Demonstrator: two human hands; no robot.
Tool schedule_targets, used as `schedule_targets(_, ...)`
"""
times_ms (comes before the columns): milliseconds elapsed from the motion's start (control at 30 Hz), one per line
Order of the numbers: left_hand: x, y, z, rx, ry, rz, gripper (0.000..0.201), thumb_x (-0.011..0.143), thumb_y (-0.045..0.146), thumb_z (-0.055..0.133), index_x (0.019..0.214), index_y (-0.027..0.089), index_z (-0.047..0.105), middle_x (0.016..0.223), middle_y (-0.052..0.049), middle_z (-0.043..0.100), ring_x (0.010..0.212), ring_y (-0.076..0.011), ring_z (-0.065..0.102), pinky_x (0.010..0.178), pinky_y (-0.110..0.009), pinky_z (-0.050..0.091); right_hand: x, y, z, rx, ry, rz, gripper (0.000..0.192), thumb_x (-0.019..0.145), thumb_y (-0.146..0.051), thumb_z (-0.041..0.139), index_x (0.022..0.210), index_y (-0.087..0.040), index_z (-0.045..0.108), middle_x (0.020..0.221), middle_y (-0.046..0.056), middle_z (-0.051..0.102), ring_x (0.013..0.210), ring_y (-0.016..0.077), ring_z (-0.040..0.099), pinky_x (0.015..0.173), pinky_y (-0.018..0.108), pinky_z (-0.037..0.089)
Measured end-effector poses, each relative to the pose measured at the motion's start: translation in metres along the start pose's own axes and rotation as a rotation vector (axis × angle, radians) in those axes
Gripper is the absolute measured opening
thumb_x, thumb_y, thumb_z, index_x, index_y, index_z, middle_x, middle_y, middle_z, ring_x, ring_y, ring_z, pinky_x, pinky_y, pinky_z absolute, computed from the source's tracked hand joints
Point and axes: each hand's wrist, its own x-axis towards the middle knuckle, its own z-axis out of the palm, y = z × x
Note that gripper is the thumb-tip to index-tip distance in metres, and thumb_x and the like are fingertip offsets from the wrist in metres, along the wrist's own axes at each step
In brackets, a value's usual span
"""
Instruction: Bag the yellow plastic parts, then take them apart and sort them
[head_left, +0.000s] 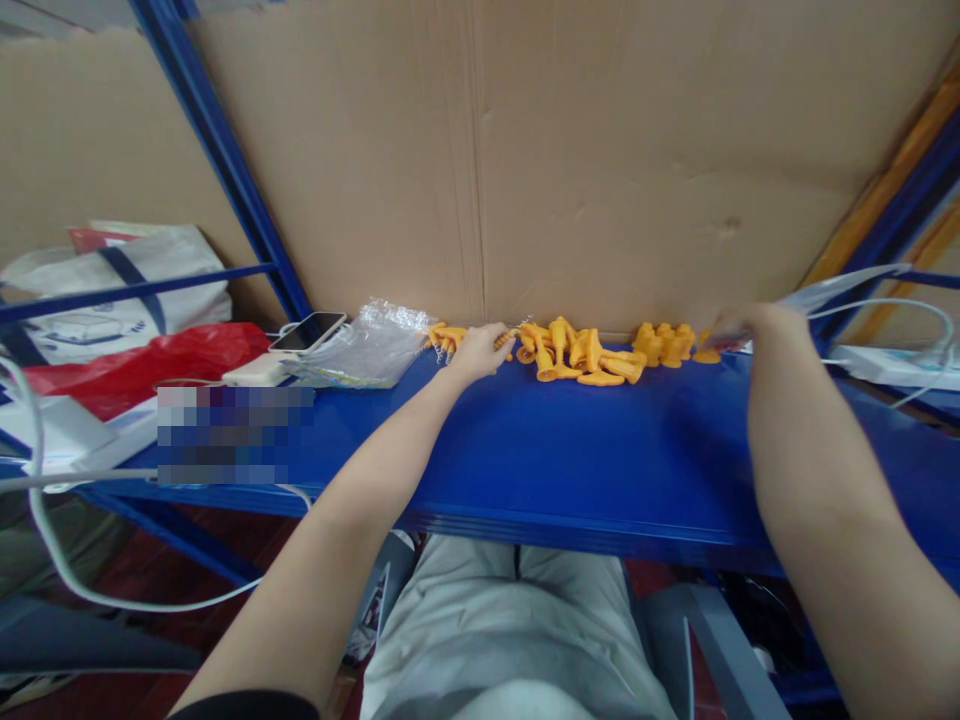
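Left hand (480,350) curled among orange plastic pieces (581,355) on blue shelf (570,450); right hand (731,325) beside them, finger state unclear.

Blue shelf (570,450): front and middle bare, open passage from the near edge. Back edge blocked by cardboard wall (600,150). Along it, orange plastic parts (581,355) in clusters with narrow gaps. Left side crowded: clear bag (367,345), phone (307,332), red bag (142,365). Right: white cables (900,330).

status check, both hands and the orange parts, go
Left hand on orange parts. Right hand at upright orange group, grip unclear. Clear plastic bag lies left.
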Motion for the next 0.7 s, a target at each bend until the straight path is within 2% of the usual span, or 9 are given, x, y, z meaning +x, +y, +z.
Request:
schedule_targets(167,0.000,0.002,-0.003,0.019,-0.009,0.039,0.019,0.093,0.027,0.052,0.077,0.019,0.060,0.081,-0.006,0.070,0.075,-0.0183,0.063,0.072,-0.029,0.046,0.001,-0.003,0.018,0.044,-0.179,0.133,0.030,0.086,-0.034,0.075,0.102,-0.008,0.073,0.095,0.019,0.073,0.086,0.0203,0.067,0.070,0.028,0.051)
schedule_targets(267,0.001,0.004,-0.007,0.053,-0.034,0.023,0.021,0.091,0.027,0.055,0.073,0.019,0.058,0.078,-0.006,0.068,0.074,-0.0188,0.063,0.072,-0.029,0.045,0.005,-0.005,0.023,0.044,-0.247,0.194,0.023,0.091,-0.019,0.067,0.107,-0.003,0.071,0.089,0.019,0.073,0.073,0.0178,0.066,0.066,0.027,0.051)
schedule_targets(367,0.001,0.007,-0.012,0.074,-0.052,-0.018,0.020,0.091,0.028,0.057,0.073,0.018,0.059,0.079,-0.007,0.068,0.076,-0.0203,0.064,0.074,-0.030,0.046,0.009,-0.004,0.026,0.052,-0.290,0.236,0.025,0.096,-0.010,0.053,0.110,0.005,0.068,0.080,0.018,0.072,0.060,0.0154,0.061,0.063,0.027,0.051)
schedule_targets(567,-0.001,0.009,-0.011,0.052,-0.028,-0.088,0.017,0.093,0.027,0.055,0.080,0.019,0.063,0.073,-0.006,0.069,0.071,-0.0218,0.067,0.073,-0.031,0.048,0.011,0.002,0.033,0.138,-0.309,0.219,0.026,0.096,-0.006,0.047,0.106,0.005,0.068,0.081,0.020,0.072,0.057,0.0142,0.061,0.064,0.026,0.052)
schedule_targets(633,-0.001,0.007,-0.009,0.048,0.005,-0.082,0.015,0.093,0.027,0.055,0.083,0.020,0.064,0.071,-0.005,0.070,0.070,-0.0212,0.068,0.072,-0.030,0.048,0.009,0.004,0.033,0.158,-0.305,0.206,0.021,0.095,-0.008,0.051,0.098,0.001,0.070,0.080,0.020,0.073,0.057,0.0148,0.063,0.064,0.027,0.053)
schedule_targets(700,-0.001,0.005,-0.007,0.049,0.033,-0.073,0.015,0.093,0.027,0.055,0.086,0.020,0.066,0.072,-0.005,0.071,0.072,-0.0209,0.069,0.072,-0.029,0.049,0.006,0.006,0.033,0.113,-0.241,0.121,0.017,0.094,-0.014,0.059,0.085,-0.006,0.071,0.075,0.019,0.073,0.056,0.0165,0.065,0.062,0.028,0.053)
